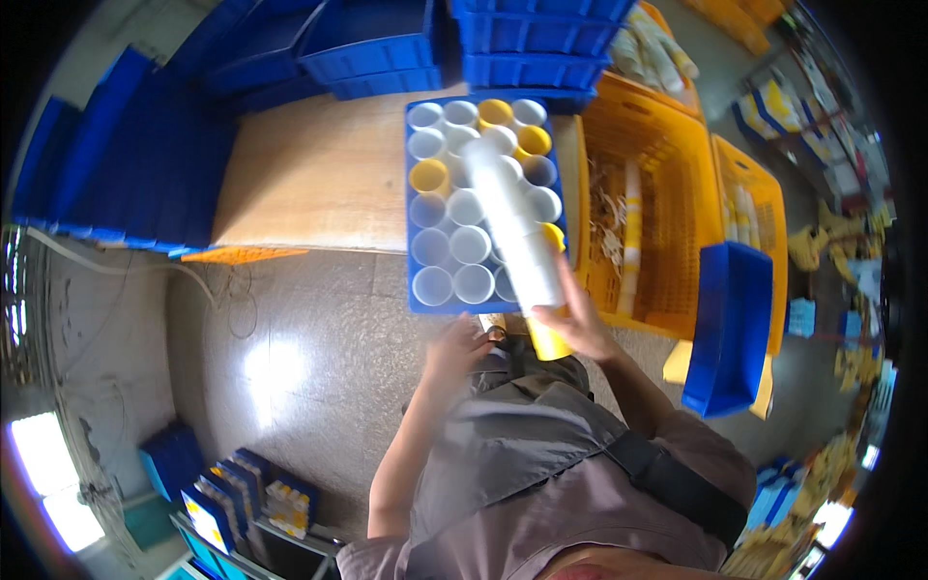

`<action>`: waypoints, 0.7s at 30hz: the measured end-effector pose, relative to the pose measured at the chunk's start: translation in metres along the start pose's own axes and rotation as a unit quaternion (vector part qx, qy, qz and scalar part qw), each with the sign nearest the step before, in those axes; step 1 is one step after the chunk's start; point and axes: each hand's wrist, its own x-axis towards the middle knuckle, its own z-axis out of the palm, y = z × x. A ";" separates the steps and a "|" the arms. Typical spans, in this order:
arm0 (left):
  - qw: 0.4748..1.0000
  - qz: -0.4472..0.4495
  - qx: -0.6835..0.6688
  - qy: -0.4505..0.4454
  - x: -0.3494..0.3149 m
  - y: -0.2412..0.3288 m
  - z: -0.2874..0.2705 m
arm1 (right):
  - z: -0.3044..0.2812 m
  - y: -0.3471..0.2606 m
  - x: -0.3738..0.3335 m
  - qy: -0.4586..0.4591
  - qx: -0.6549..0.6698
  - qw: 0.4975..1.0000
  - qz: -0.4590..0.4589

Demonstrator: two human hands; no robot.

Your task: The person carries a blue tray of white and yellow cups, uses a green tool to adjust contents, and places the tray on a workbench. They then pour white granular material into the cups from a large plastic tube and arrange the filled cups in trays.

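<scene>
My right hand [580,324] is wrapped round the lower part of a long stack of nested cups [517,237], mostly white with a yellow near end. Tilted and blurred at its far end, the stack slants over a blue tray [410,184]. Rows of round white cups [471,245] stand mouth up in that tray, with a few yellow ones [429,176] among them. Just off the tray's near edge is my left hand [454,353], slightly blurred, its fingers loosely apart and nothing seen in them. The stack covers some cups on the tray's right side.
The tray lies on a wooden table [309,174]. Stacked blue bins [541,39] rise behind it, and more stand at the left. On the right, a yellow crate [667,213] holds a long cup stack and white scraps. A blue bin [727,329] sits beyond it.
</scene>
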 end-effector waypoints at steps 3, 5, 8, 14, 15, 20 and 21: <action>0.992 0.085 0.089 0.022 0.030 -0.014 0.020 | -0.035 0.009 0.007 0.113 -0.135 0.982 -0.063; 0.993 0.084 0.041 0.072 0.029 -0.011 0.014 | -0.058 0.008 0.010 0.098 -0.123 0.985 -0.073; 0.990 0.018 -0.090 0.109 -0.011 0.017 -0.043 | -0.084 0.003 0.035 0.127 -0.151 0.978 -0.062; 0.964 -0.073 0.016 0.253 -0.127 0.030 -0.171 | -0.083 0.007 0.113 0.091 -0.251 0.963 -0.032; 0.955 -0.113 0.020 0.273 -0.140 0.024 -0.186 | -0.078 0.014 0.132 0.055 -0.230 0.971 -0.041; 0.912 -0.051 -0.106 0.393 -0.187 -0.023 -0.233 | -0.027 0.074 0.237 0.008 -0.344 0.918 -0.199; 0.901 -0.061 -0.132 0.408 -0.190 -0.023 -0.249 | -0.013 0.087 0.250 0.008 -0.348 0.923 -0.164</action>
